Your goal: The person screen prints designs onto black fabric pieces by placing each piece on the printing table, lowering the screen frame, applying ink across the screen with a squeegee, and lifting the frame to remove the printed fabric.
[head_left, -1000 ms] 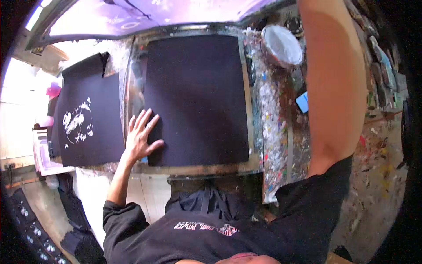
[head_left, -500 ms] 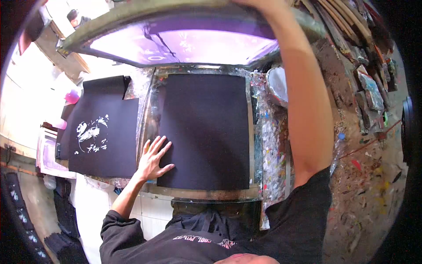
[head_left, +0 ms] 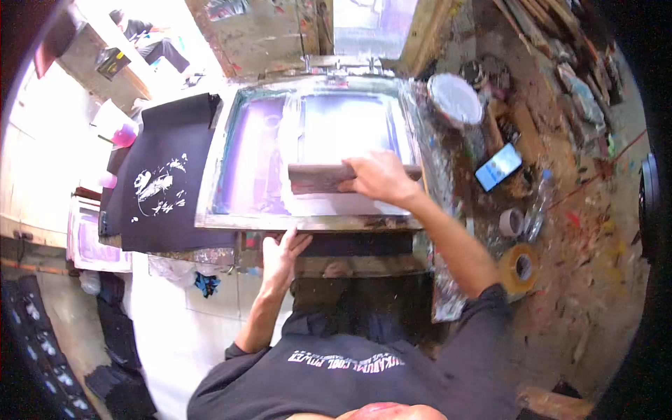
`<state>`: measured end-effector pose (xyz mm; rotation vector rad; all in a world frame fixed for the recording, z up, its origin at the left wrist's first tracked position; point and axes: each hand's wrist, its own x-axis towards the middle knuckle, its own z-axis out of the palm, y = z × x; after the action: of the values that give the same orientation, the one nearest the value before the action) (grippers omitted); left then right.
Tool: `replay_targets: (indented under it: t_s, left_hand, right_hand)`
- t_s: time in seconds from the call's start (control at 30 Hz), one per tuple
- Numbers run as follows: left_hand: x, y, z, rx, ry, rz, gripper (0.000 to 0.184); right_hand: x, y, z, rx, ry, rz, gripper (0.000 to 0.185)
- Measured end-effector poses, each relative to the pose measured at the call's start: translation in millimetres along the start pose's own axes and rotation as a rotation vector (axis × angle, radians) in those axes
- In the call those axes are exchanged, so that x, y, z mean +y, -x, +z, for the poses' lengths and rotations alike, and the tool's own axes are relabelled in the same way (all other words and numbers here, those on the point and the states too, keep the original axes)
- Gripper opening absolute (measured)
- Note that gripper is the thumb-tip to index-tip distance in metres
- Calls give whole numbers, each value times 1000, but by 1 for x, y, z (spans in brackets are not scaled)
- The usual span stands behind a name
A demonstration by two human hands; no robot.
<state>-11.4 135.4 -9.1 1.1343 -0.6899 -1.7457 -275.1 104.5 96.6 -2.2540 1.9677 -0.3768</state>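
Note:
A screen-printing frame (head_left: 241, 222) lies flat over the black fabric panel (head_left: 357, 243), whose front strip shows beneath its near edge. White ink (head_left: 346, 129) covers the right part of the mesh, and the left part looks purple. My right hand (head_left: 381, 178) is closed around a wooden squeegee (head_left: 315, 180), which stands across the near part of the mesh. Just below the frame's front rail, my left hand (head_left: 282, 259) has its fingers apart at the rail; whether they press on it is unclear.
Left of the frame lies a black panel (head_left: 133, 189) with a white print. To the right are a white-lidded tub (head_left: 455, 99), a phone (head_left: 498, 167), tape rolls (head_left: 518, 268) and a plastic bottle (head_left: 539, 206). Another person (head_left: 157, 45) sits at the far upper left.
The raised frame has come down flat over the black panel. My right hand went from the frame's top edge to the squeegee. My left hand has left the fabric for the front rail.

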Motion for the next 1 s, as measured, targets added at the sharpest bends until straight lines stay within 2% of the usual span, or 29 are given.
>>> replay_targets:
  t_s: [0.03, 0.07, 0.1, 0.17, 0.27, 0.37, 0.43, 0.53, 0.57, 0.6, 0.63, 0.7, 0.77, 0.8, 0.83, 0.9, 0.97, 1.0]
  left_hand:
    - [-5, -2, -6, -41, 36, -20, 34]
    - [-6, -8, -9, -60, 14, -21, 36]
    - [-11, -7, -13, -69, 0, -29, 37]
    - [0, 6, 1, -33, -2, -59, 38]
    - [-4, 5, 0, -7, -24, -65, 37]
    - [-8, 1, -4, -44, -17, -60, 35]
    - [2, 1, -2, -106, -20, -62, 31]
    - [-2, -5, -11, -71, -55, -105, 33]
    - [-2, -10, -18, -102, -146, -163, 34]
    - [-5, -12, -24, -131, -232, -223, 36]
    - [-7, -12, -30, -125, -218, -230, 36]
    - [-9, -21, -35, -212, -357, -254, 37]
    - [-3, -16, -25, -152, -353, -289, 40]
    - [-3, -16, -25, -141, -353, -276, 39]
    - [-1, -18, -25, -130, -356, -255, 39]
    - [0, -20, -27, -161, -354, -283, 38]
    - [0, -20, -25, -148, -330, -311, 39]
    - [4, -19, -22, -128, -345, -318, 38]
  right_hand:
    - [2, -2, -1, -78, -68, -43, 40]
    - [-2, 5, -3, -34, -116, -58, 36]
    - [-6, 8, -4, -202, -118, 30, 31]
    - [-27, 24, 22, -104, -5, 26, 22]
    - [-21, -1, 67, 208, 186, -133, 9]
    - [37, -94, 85, 231, 371, 21, 4]
    - [93, -147, 86, 318, 435, -10, 6]
    - [133, -162, 99, 389, 509, -64, 8]
    - [133, -163, 100, 405, 523, -77, 8]
    - [130, -154, 104, 407, 383, -87, 19]
    - [117, -140, 88, 394, 387, -96, 19]
    - [89, -122, 42, -148, 59, -63, 38]
    - [84, -113, 46, -321, -100, -168, 46]
    - [84, -120, 46, -353, -74, -159, 40]
    - [86, -135, 47, -352, -78, -156, 40]
    - [98, -174, 45, -119, 153, -39, 38]
    - [137, -218, 55, 38, 304, -18, 36]
    - [147, -220, 57, 105, 278, -16, 39]
